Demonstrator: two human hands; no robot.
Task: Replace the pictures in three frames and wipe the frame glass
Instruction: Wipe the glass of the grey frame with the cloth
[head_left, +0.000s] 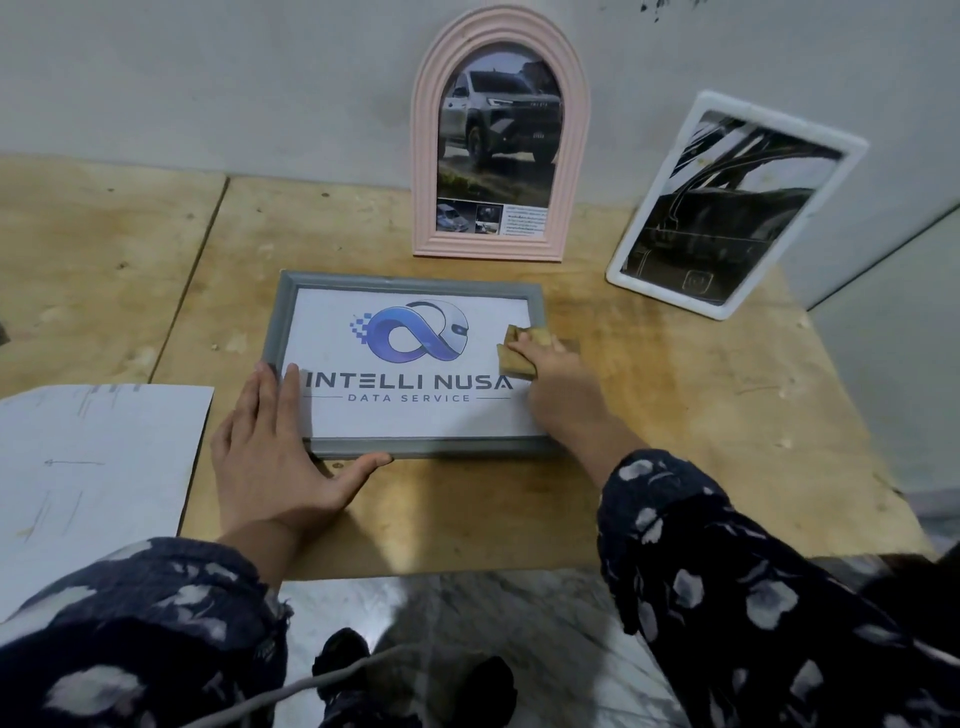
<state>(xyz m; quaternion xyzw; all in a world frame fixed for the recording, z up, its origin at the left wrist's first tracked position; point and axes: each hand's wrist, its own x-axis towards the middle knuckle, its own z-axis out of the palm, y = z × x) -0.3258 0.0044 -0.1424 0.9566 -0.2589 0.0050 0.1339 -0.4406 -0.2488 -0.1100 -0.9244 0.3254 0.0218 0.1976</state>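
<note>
A grey rectangular frame (410, 285) lies flat on the wooden table, holding a white picture with a blue logo and the words "INTELLI NUSA". My left hand (280, 447) rests flat on the frame's lower left corner, fingers spread. My right hand (561, 387) presses a folded tan cloth (524, 351) onto the glass at the frame's right side. A pink arched frame (423, 171) with a truck picture stands against the wall behind. A white frame (779, 124) with a dark car-interior picture leans to its right.
A white sheet of paper (104, 467) with faint marks lies at the table's left front. The plywood table (675, 415) ends at the front edge near my arms, with marble floor below. A grey wall backs the table.
</note>
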